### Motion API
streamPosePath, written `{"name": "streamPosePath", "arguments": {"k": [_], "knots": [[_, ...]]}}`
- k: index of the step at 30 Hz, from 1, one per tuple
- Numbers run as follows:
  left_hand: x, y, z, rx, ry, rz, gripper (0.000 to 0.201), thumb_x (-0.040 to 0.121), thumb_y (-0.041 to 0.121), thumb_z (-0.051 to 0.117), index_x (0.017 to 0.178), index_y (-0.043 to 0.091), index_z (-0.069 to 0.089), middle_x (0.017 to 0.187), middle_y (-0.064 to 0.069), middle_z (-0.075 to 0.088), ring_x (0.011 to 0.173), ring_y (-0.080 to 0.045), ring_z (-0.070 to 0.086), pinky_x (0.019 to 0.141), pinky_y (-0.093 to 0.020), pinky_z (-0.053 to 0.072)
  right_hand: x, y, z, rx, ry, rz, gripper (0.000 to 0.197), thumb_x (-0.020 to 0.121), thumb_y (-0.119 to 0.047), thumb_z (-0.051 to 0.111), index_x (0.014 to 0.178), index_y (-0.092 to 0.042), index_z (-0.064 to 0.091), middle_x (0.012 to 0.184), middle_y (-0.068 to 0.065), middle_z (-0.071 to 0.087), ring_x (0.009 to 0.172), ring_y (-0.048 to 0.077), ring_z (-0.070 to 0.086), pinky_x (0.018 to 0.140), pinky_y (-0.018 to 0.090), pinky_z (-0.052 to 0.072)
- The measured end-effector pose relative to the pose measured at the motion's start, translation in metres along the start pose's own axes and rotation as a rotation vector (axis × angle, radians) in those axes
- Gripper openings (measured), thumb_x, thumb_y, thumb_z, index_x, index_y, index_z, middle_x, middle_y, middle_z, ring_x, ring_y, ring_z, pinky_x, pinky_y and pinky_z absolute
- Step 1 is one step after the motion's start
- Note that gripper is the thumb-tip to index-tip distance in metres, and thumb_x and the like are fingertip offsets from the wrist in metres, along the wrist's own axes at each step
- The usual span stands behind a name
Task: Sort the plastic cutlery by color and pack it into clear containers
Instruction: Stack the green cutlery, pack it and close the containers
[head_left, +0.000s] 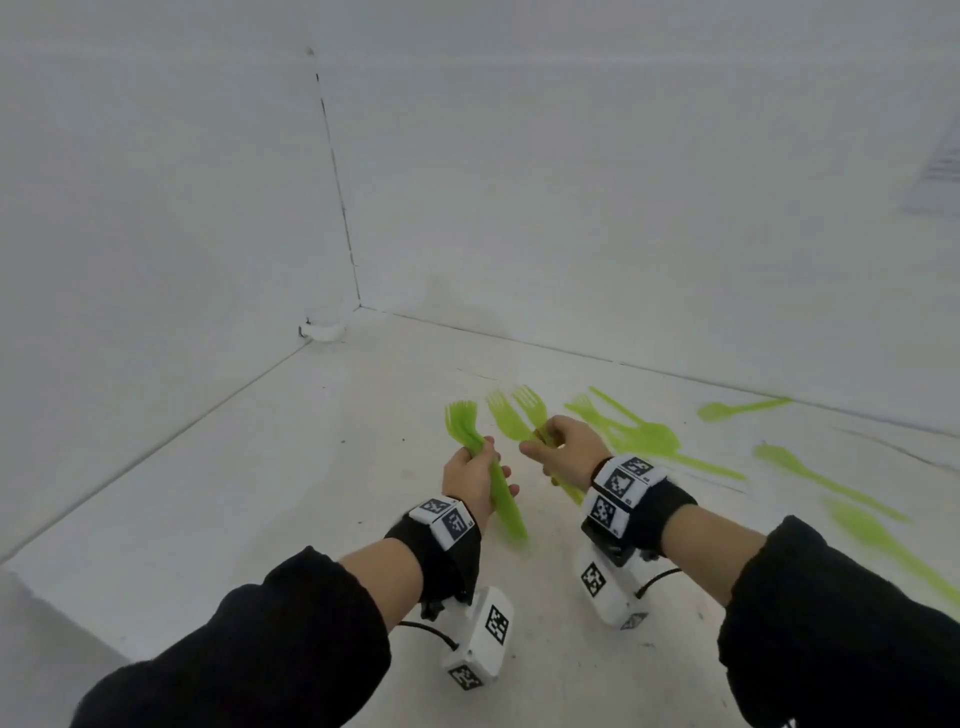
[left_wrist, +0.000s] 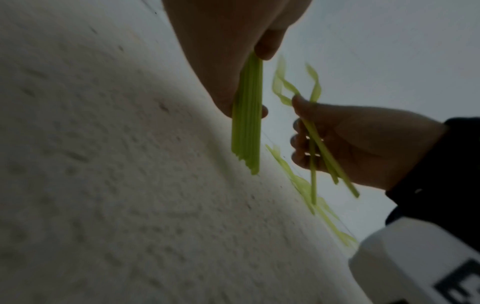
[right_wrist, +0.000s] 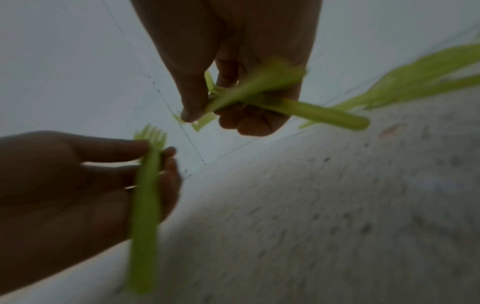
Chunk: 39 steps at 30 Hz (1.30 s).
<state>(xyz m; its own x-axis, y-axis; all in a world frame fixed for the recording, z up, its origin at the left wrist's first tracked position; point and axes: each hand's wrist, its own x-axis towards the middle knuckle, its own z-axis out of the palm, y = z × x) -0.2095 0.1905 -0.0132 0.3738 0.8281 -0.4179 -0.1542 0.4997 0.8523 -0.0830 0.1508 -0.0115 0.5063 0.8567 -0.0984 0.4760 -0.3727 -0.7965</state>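
A stack of green forks (head_left: 480, 467) is held above the white surface (head_left: 260, 493), near the middle of the scene, tines pointing away from the person and handles angled down toward them. The left hand (head_left: 475, 480) grips this stack around the handles, thumb on one side and fingers curled round the other; the left wrist view shows the handles nested tightly together, edge on (left_wrist: 246, 127). The left forearm reaches forward from the near left, with a black sleeve (head_left: 249, 649) pushed back and a marked wrist band (head_left: 441, 519) above a white camera unit.

Just to the right, apart from the stack, two green forks (head_left: 519, 421) are held by the right hand (head_left: 566, 452), fingers clenched round the handles. Their tines fan outward at the far end and the handles cross in the grip, as the left wrist view confirms (left_wrist: 319, 148). The right forearm enters from the near right, wrist raised.

Further right, loose green cutlery (head_left: 639, 436) lies scattered on the surface: overlapping pieces just beyond the right hand, one piece (head_left: 737, 408) near the far wall, and more (head_left: 826, 483) toward the near right edge. These are blurred; individual types cannot be told reliably.

White walls (head_left: 156, 208) meet in a corner at the far left.
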Motion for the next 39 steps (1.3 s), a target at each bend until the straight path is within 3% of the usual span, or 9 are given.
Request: {"name": "streamPosePath", "arguments": {"k": [4, 9, 13, 19, 22, 27, 30, 33, 39], "knots": [[-0.004, -0.011, 0.014, 0.023, -0.068, -0.052, 0.019, 0.098, 0.008, 0.041, 0.090, 0.007, 0.058, 0.092, -0.016, 0.059, 0.075, -0.024, 0.056, 0.074, -0.039, 0.050, -0.016, 0.007, 0.014, 0.081, 0.026, 0.009, 0.037, 0.081, -0.033, 0.069, 0.065, -0.017, 0.040, 0.066, 0.002, 0.049, 0.057, 0.017, 0.047, 0.054, 0.028, 0.042], [-0.011, -0.018, 0.027, -0.030, -0.142, -0.175, 0.019, 0.095, 0.011, 0.045, 0.080, 0.010, 0.057, 0.075, -0.007, 0.055, 0.068, -0.019, 0.051, 0.062, -0.031, 0.045, -0.028, 0.020, 0.008, 0.075, 0.096, 0.032, 0.047, 0.080, -0.032, 0.069, 0.058, -0.018, 0.030, 0.062, 0.004, 0.038, 0.060, 0.020, 0.045, 0.058, 0.034, 0.039], [-0.016, -0.029, 0.040, 0.028, -0.186, -0.142, 0.019, 0.098, 0.016, 0.043, 0.086, 0.010, 0.057, 0.084, -0.010, 0.058, 0.068, -0.020, 0.057, 0.047, -0.025, 0.050, -0.037, 0.027, -0.003, 0.041, 0.050, 0.066, 0.037, 0.086, -0.031, 0.061, 0.063, -0.018, 0.035, 0.065, 0.005, 0.044, 0.064, 0.025, 0.052, 0.062, 0.037, 0.043], [-0.021, -0.033, 0.059, 0.013, -0.167, -0.128, 0.014, 0.098, 0.017, 0.046, 0.087, 0.011, 0.054, 0.087, -0.008, 0.056, 0.068, -0.021, 0.053, 0.060, -0.033, 0.047, -0.047, 0.031, -0.022, 0.106, 0.184, 0.103, 0.017, 0.096, -0.013, 0.040, 0.083, -0.006, 0.049, 0.076, 0.011, 0.050, 0.069, 0.024, 0.051, 0.065, 0.035, 0.050], [-0.026, -0.039, 0.068, 0.041, -0.179, -0.113, 0.012, 0.098, 0.018, 0.047, 0.093, 0.009, 0.053, 0.086, -0.008, 0.054, 0.068, -0.021, 0.051, 0.064, -0.035, 0.046, -0.054, 0.032, -0.036, 0.147, 0.205, 0.133, 0.025, 0.092, -0.013, 0.048, 0.068, -0.013, 0.045, 0.065, 0.003, 0.050, 0.073, 0.024, 0.053, 0.074, 0.043, 0.049], [-0.037, -0.044, 0.083, 0.094, -0.191, -0.100, 0.016, 0.098, 0.016, 0.044, 0.095, 0.006, 0.056, 0.087, -0.014, 0.061, 0.075, -0.026, 0.059, 0.067, -0.038, 0.051, -0.071, 0.034, -0.047, 0.031, 0.224, 0.122, 0.031, 0.090, -0.018, 0.055, 0.060, -0.018, 0.045, 0.073, 0.002, 0.055, 0.069, 0.017, 0.052, 0.062, 0.020, 0.041], [-0.042, -0.048, 0.092, 0.154, -0.169, -0.092, 0.021, 0.098, 0.017, 0.044, 0.090, 0.004, 0.058, 0.091, -0.021, 0.062, 0.087, -0.034, 0.062, 0.086, -0.051, 0.051, -0.079, 0.040, -0.051, 0.052, 0.289, 0.143, 0.008, 0.088, -0.017, 0.059, 0.093, -0.021, 0.054, 0.082, 0.002, 0.054, 0.079, 0.020, 0.054, 0.064, 0.023, 0.042], [-0.050, -0.052, 0.101, 0.120, -0.171, -0.103, 0.018, 0.098, 0.017, 0.045, 0.088, 0.006, 0.056, 0.084, -0.016, 0.062, 0.077, -0.030, 0.061, 0.075, -0.044, 0.051, -0.084, 0.048, -0.058, 0.245, 0.310, 0.212, 0.023, 0.087, -0.018, 0.062, 0.108, -0.018, 0.053, 0.086, 0.003, 0.059, 0.075, 0.018, 0.057, 0.061, 0.021, 0.045], [-0.062, -0.059, 0.119, 0.078, -0.190, -0.120, 0.018, 0.099, 0.017, 0.043, 0.103, 0.003, 0.053, 0.086, -0.014, 0.059, 0.072, -0.025, 0.058, 0.060, -0.035, 0.049, -0.092, 0.061, -0.078, 0.156, 0.333, 0.170, 0.009, 0.085, -0.021, 0.063, 0.086, -0.017, 0.055, 0.081, -0.002, 0.059, 0.068, 0.012, 0.054, 0.053, 0.014, 0.040]]}}
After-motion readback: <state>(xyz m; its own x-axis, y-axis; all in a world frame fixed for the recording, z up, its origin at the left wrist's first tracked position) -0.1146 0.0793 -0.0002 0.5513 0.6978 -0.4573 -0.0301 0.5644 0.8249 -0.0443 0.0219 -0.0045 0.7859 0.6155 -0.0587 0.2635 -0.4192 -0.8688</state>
